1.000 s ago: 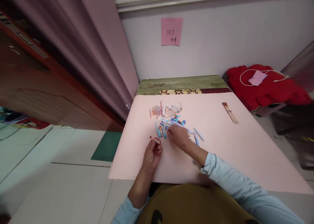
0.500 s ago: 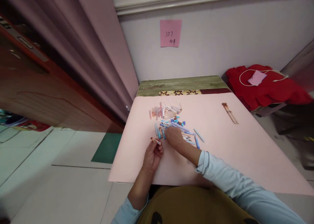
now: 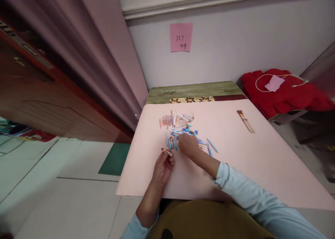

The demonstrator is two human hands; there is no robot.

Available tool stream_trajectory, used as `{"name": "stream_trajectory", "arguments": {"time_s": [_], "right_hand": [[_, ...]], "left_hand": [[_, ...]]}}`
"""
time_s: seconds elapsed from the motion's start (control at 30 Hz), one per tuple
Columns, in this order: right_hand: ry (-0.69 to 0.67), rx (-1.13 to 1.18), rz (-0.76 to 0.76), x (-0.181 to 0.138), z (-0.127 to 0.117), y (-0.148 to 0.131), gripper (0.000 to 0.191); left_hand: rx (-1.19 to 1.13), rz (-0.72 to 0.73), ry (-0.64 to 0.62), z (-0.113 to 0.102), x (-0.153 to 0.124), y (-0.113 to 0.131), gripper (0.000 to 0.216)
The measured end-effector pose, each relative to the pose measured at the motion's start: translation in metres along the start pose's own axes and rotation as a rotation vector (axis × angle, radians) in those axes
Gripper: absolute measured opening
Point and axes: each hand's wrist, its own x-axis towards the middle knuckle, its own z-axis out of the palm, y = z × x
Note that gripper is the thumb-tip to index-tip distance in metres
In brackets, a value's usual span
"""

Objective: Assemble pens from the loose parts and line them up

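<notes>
Between the thumb and fingers of my left hand is a short tan pen barrel with a brown end. My right hand is curled over the loose pen parts, knuckles up; its fingertips, and whatever they pinch, are hidden. Just left of it, blue and brown pen barrels lie side by side. Small blue and brown caps are heaped beyond the knuckles. Further back lie pinkish clear tubes and thin white refills. Light blue pens rest right of the hand.
Pink paper covers most of the table. Two tan pens with brown tops lie at its right side. Behind the table a wall carries a pink note. A red cloth with a white cable is at the right, a curtain at the left.
My right hand has shifted slightly to the right over the pen parts. My left hand keeps hold of the pen barrel, almost unmoved.
</notes>
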Motion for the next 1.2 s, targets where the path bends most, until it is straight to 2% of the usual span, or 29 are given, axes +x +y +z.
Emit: {"name": "stream_trajectory", "arguments": {"time_s": [0.03, 0.1, 0.23, 0.33, 0.43, 0.5, 0.6, 0.8, 1.03, 1.2], "right_hand": [[0.038, 0.04, 0.029, -0.004, -0.001, 0.008, 0.023], [0.152, 0.302, 0.094, -0.014, -0.001, 0.024, 0.016], [0.132, 1.07, 0.17, -0.031, 0.003, 0.05, 0.008], [0.098, 1.526, 0.211, -0.039, 0.006, 0.058, 0.019], [0.053, 1.78, 0.188, -0.046, 0.002, 0.061, 0.044], [0.03, 1.854, 0.177, -0.051, -0.003, 0.061, 0.046], [0.02, 1.92, 0.196, -0.057, -0.012, 0.061, 0.039], [0.12, 1.967, 0.251, -0.066, -0.021, 0.061, 0.038], [0.321, 1.871, 0.203, -0.071, -0.015, 0.062, 0.03], [0.391, 1.732, 0.178, -0.076, -0.022, 0.058, 0.03]], "left_hand": [[0.003, -0.017, 0.009, 0.001, -0.001, 0.001, 0.023], [0.012, -0.061, 0.028, 0.004, -0.001, 0.001, 0.023], [-0.012, -0.144, 0.066, 0.019, 0.002, 0.001, 0.016], [-0.045, -0.193, 0.109, 0.039, 0.007, 0.0, 0.008], [-0.059, -0.211, 0.103, 0.06, 0.01, 0.0, 0.009], [-0.071, -0.214, 0.097, 0.072, 0.012, 0.001, 0.012], [-0.097, -0.226, 0.113, 0.086, 0.013, 0.0, 0.016], [-0.124, -0.265, 0.101, 0.102, 0.009, -0.008, 0.017], [-0.124, -0.297, 0.096, 0.111, 0.006, -0.016, 0.02], [-0.123, -0.311, 0.112, 0.116, 0.008, -0.019, 0.017]]}}
